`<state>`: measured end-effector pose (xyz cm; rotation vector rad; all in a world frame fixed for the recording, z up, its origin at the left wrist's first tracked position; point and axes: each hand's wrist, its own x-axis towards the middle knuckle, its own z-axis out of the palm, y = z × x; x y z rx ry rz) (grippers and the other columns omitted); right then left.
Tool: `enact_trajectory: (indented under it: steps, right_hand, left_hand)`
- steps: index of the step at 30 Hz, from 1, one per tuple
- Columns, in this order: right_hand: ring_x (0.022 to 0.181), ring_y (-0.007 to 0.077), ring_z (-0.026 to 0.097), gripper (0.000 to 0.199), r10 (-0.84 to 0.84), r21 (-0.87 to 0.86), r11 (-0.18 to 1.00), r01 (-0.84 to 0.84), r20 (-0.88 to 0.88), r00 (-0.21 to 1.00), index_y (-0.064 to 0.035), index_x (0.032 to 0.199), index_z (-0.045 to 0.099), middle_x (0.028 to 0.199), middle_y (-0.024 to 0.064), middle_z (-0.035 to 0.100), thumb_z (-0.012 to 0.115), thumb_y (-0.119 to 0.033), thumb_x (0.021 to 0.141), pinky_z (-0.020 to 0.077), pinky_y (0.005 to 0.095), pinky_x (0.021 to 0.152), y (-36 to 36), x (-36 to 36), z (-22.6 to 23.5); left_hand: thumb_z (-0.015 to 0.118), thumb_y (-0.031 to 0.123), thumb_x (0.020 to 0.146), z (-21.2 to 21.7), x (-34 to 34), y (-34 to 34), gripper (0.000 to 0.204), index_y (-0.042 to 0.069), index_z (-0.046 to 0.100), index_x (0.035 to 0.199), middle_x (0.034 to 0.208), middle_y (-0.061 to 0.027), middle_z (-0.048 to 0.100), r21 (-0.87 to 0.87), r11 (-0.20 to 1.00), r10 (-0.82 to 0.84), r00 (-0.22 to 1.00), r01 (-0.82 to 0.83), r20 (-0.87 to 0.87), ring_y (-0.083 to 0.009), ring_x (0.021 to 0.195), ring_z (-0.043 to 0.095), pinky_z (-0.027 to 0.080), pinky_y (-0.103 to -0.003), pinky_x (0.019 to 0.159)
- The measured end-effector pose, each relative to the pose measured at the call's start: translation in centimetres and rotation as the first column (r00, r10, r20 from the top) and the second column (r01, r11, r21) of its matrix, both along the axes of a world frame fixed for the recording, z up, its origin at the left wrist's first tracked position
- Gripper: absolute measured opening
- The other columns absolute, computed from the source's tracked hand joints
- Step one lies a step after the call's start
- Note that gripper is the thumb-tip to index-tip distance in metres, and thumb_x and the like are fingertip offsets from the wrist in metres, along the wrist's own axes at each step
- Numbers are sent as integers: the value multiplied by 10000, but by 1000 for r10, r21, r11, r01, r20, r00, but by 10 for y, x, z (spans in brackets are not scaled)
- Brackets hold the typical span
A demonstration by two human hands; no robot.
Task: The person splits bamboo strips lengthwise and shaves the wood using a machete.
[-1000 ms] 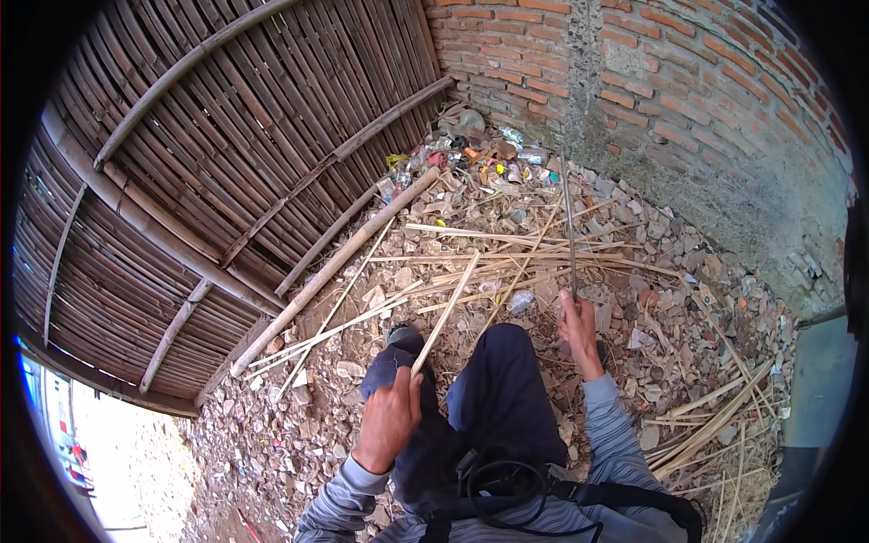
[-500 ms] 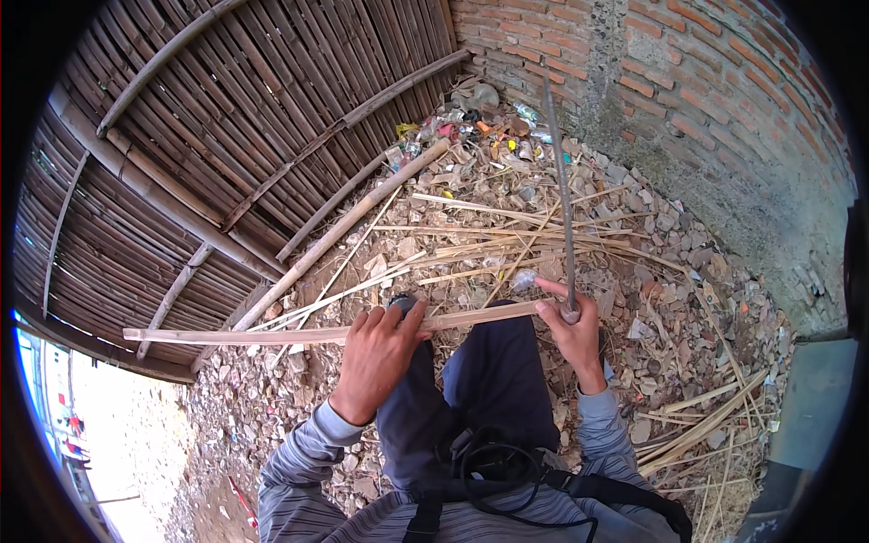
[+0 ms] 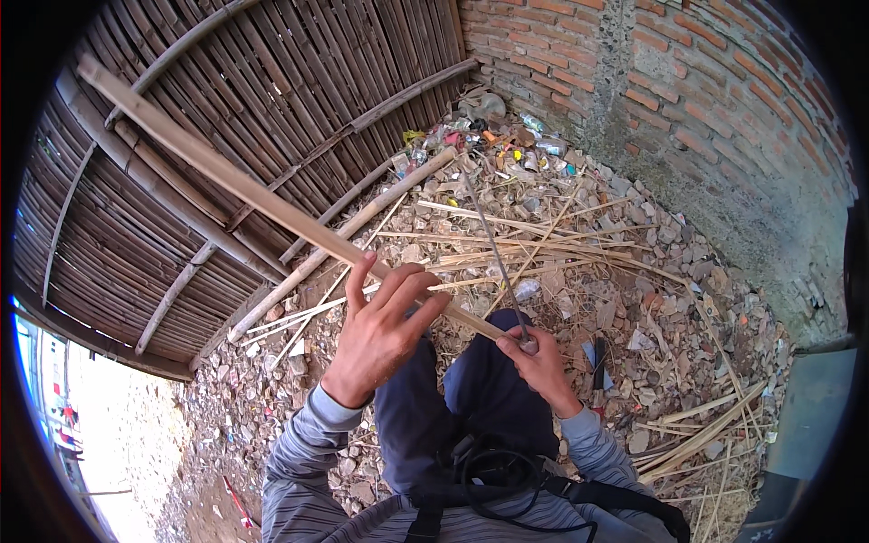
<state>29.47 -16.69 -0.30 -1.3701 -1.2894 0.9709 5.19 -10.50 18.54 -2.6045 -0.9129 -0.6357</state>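
A long split bamboo strip (image 3: 226, 172) slants from the upper left down toward my knees. My right hand (image 3: 546, 366) is closed around its near end and also around the handle of a long, thin dark blade (image 3: 496, 244), seen nearly edge-on and pointing away from me. Over the lower part of the strip lies my left hand (image 3: 380, 326), fingers stretched and spread, the strip passing beneath them. Its palm side is hidden.
Loose bamboo strips (image 3: 543, 244) lie on stony ground ahead, and another bundle (image 3: 706, 425) at the right. A bamboo-slat wall (image 3: 299, 81) rises at the left, a brick wall (image 3: 706, 100) at the right. Litter (image 3: 507, 136) fills the far corner.
The strip's far end has swung up and away at the left, from nearly level to steeply slanted. My right hand has moved left and nearer with the blade, which now tilts left. My left fingers have spread.
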Motion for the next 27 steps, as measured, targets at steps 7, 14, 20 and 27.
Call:
enact_trajectory:
  steps: [7, 14, 20, 27]
  right_hand:
    - [449, 15, 417, 237, -164, -254, 967, 18, -569, 806, -28, 996, 639, 601, -74, 473, 780, -218, 996, 292, 230, 396, 6, -28, 18]
    - [447, 15, 409, 222, -133, -248, 968, -22, -587, 798, -25, 1007, 616, 639, -64, 490, 766, -189, 1003, 302, 230, 392, 1, -42, 19]
    - [447, 12, 413, 176, -117, -264, 962, -67, -622, 774, -33, 1017, 623, 665, -52, 519, 760, -142, 998, 302, 215, 396, -8, -51, 4]
    - [465, 9, 426, 184, -72, -191, 981, -29, -506, 860, -10, 1054, 656, 649, -58, 522, 766, -144, 993, 305, 213, 406, -2, -42, -3]
  left_hand:
    - [905, 144, 815, -63, 12, -17, 520, 38, 633, 1245, 1182, -103, 668, -379, 920, 195, 727, 96, 659, -250, 1148, 652, 491, -422, 1043]
    - [736, 176, 1007, -87, 25, 6, 725, 7, 338, 1589, 1462, -179, 568, -580, 554, 325, 486, 598, 811, -305, 1389, 565, 455, -453, 1169]
    - [553, 473, 1095, -65, 27, 33, 654, 27, 384, 1543, 1212, -119, 593, -237, 635, 313, 36, 736, 949, -254, 1091, 657, 536, -424, 1007]
    - [409, 679, 1077, -40, 10, 23, 591, 128, 450, 867, 633, 39, 294, -20, 389, 360, -132, 921, 924, -100, 514, 256, 258, -288, 495]
